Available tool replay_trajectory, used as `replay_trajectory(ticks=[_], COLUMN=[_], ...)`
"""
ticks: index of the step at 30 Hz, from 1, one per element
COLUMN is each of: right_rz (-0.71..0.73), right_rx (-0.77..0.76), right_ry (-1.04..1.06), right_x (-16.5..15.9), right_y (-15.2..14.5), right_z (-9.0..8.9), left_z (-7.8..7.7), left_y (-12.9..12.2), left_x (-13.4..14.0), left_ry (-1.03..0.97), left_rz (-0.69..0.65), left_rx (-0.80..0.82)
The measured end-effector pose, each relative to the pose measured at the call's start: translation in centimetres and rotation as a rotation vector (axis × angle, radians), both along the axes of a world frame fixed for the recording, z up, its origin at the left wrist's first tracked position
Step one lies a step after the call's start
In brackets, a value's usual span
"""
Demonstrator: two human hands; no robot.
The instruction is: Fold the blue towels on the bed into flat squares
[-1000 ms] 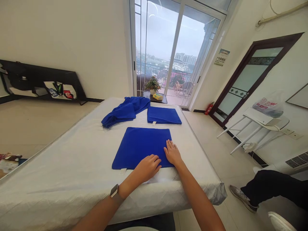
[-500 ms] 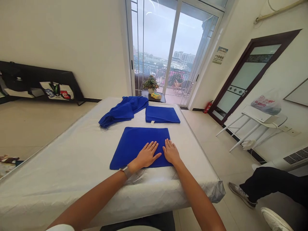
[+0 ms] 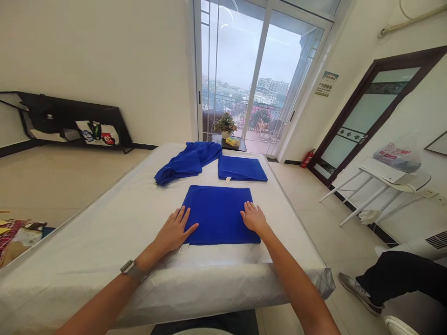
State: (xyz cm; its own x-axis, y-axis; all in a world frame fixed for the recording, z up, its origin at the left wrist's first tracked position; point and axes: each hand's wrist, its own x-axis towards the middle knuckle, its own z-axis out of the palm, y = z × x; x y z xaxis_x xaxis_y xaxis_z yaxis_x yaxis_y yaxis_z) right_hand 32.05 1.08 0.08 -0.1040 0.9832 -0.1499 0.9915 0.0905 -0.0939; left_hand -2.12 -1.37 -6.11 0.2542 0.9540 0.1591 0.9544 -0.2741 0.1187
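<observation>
A folded blue cloth lies flat near the front of the covered table, a small white tag showing at its lower left corner. My left hand rests on the cloth's left edge, its fingers spread and partly over the table cover. On the right edge lies my right hand, palm down with the fingers stretched out. Behind them is a second folded blue cloth with a white tag. To its left sits a crumpled heap of blue fabric.
A shiny whitish cover drapes the table. By the glass door stands a small dark table with a potted plant and a yellow packet. At right are a white chair with a plastic bag and another person's leg.
My left hand has slid left from the middle of the cloth to its left edge. The cloth's left side now sits further right, making it narrower. The right hand stays at the right edge.
</observation>
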Motion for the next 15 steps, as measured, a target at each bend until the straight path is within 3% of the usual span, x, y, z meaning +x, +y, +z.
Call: replay_trajectory(ticks=[5, 9, 12, 15], right_rz=[-0.027, -0.067, -0.065, -0.067], right_rx=[0.105, 0.131, 0.151, 0.168], right_ry=[0.05, 0.109, 0.13, 0.135], right_x=[-0.7, -0.5, -0.3, -0.2], right_y=[2.5, 3.0, 3.0, 2.9], right_z=[-0.5, -2.2, -2.7, -2.7], left_z=[0.3, 2.0, 4.3, 6.1], left_y=[0.0, 0.6, 1.3, 2.2], left_x=[-0.1, 0.0, 3.4, 9.9], left_ry=[0.004, 0.069, 0.074, -0.031], left_rz=[0.006, 0.021, -0.024, -0.209], left_rx=[-0.009, -0.016, 0.052, 0.054])
